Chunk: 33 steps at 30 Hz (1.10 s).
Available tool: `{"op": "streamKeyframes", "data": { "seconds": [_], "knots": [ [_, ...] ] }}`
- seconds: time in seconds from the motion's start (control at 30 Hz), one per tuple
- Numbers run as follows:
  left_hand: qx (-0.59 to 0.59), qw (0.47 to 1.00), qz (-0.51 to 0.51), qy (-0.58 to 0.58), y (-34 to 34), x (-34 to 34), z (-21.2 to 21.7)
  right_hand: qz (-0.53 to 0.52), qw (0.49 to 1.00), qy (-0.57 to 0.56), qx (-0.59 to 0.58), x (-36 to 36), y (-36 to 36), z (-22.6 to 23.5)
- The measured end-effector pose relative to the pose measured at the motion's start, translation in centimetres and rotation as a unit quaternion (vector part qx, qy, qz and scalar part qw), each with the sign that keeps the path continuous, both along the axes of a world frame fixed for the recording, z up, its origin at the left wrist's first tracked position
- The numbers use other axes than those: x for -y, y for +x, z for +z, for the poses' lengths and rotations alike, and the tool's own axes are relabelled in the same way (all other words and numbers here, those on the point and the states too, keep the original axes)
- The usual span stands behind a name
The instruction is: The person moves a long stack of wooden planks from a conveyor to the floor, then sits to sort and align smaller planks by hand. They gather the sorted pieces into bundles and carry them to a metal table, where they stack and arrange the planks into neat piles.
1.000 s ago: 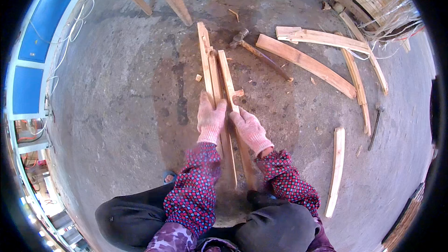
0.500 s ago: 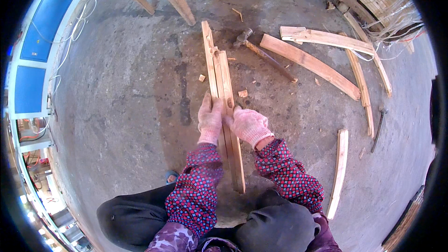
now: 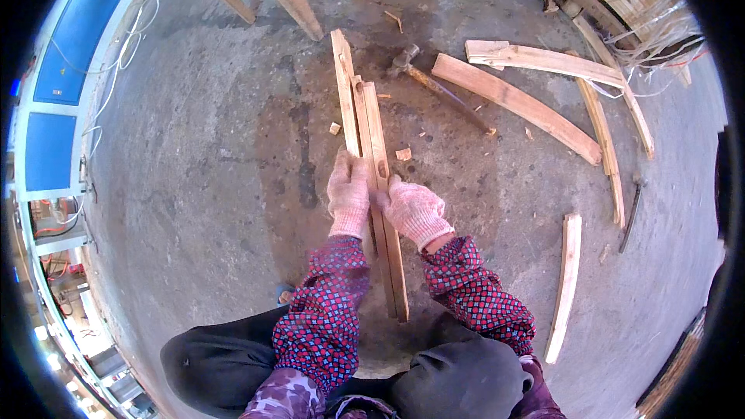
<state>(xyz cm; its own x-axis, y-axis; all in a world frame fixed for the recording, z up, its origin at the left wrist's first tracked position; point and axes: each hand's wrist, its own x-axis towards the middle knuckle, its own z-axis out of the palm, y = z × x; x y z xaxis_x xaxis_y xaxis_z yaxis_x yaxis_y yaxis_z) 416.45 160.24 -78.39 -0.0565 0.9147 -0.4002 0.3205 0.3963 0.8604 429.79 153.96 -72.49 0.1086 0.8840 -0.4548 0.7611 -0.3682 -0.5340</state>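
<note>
Wooden strips, long and narrow, lie side by side in front of me in the head view, between my hands and over the concrete floor; I cannot tell whether their lower ends touch it. My left hand is closed around the left side of the bundle, and my right hand is closed on the right edge, its thumb over the wood and its fingers mostly hidden underneath. Both wear pale pink gloves.

The leftmost strip reaches further up than its neighbours, and a gap shows near their upper ends. If either grip loosens, I judge the strips could slide along one another or fan apart, because only my hands visibly bind them. With both hands near the middle, the long ends could also swing or tip. Rough edges could snag the knitted gloves or drive a splinter through, and a thumb could get pinched between two strips if they close suddenly.

A wood chip lies just beyond my right hand, and a hammer lies further off beside a loose board; a wide swing of the strips' upper ends to the right could knock against the hammer.
</note>
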Motion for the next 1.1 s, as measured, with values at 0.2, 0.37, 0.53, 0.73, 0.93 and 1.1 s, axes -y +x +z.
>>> {"op": "streamKeyframes", "data": {
  "seconds": [0.2,0.37,0.53,0.73,0.93,1.1],
  "knots": [
    [-0.167,0.984,-0.052,0.042,3.0,0.5,3.0,0.019,0.998,0.057,0.026,0.5,-0.2,-2.1],
    [-0.123,0.983,-0.133,0.039,3.5,0.6,5.7,0.001,0.998,0.048,-0.029,0.8,-0.5,-1.5],
    [-0.371,0.911,-0.180,-0.003,5.9,0.4,7.4,-0.126,0.974,0.027,-0.188,6.0,0.6,1.3],
    [-0.330,0.930,-0.161,-0.027,6.7,0.9,7.6,-0.403,0.911,0.088,-0.022,21.0,6.1,1.9],
    [-0.224,0.962,-0.157,0.000,2.3,-1.1,3.0,-0.542,0.774,-0.069,0.320,31.2,16.4,3.2],
    [-0.234,0.955,-0.184,-0.012,4.2,-0.1,4.3,-0.461,0.810,-0.238,0.275,34.9,19.9,1.6]
  ]
}}
